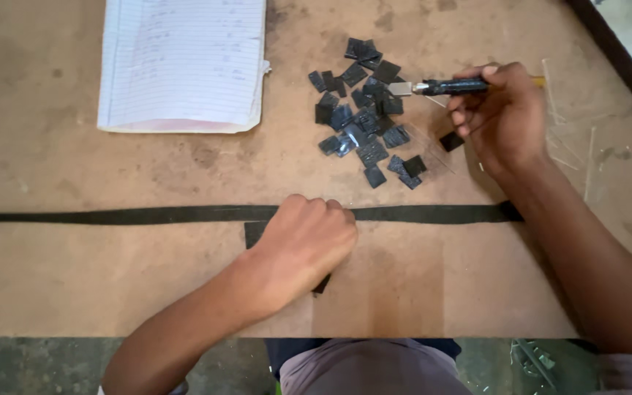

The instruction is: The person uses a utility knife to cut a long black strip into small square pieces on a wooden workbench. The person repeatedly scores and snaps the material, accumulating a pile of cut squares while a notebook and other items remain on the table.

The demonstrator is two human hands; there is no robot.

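- Left hand (307, 245) closed in a loose fist, knuckles pressing a dark flat sheet piece (254, 232) onto the table (53, 278), just below the long black strip (111, 215) running across.
- Right hand (502, 113) gripping a utility knife (444, 87), blade pointing left over the pile of small black squares (363, 121); one square (450, 141) sits under the fingers.
- Risk: exposed blade close to the pile; a sweep left could scatter pieces or nick the notebook (183, 64).
- Risk: if the knife comes down to the strip, left knuckles lie right at the cut line, so a slip could hit skin.
- Risk: sheet mostly hidden under the fist; can't tell how well it's pinned, may skid.
- Room: plenty of bare table left of the fist; near edge runs just below the left forearm; right edge close beyond the right hand, w/ thin clear offcuts (587, 157) there.
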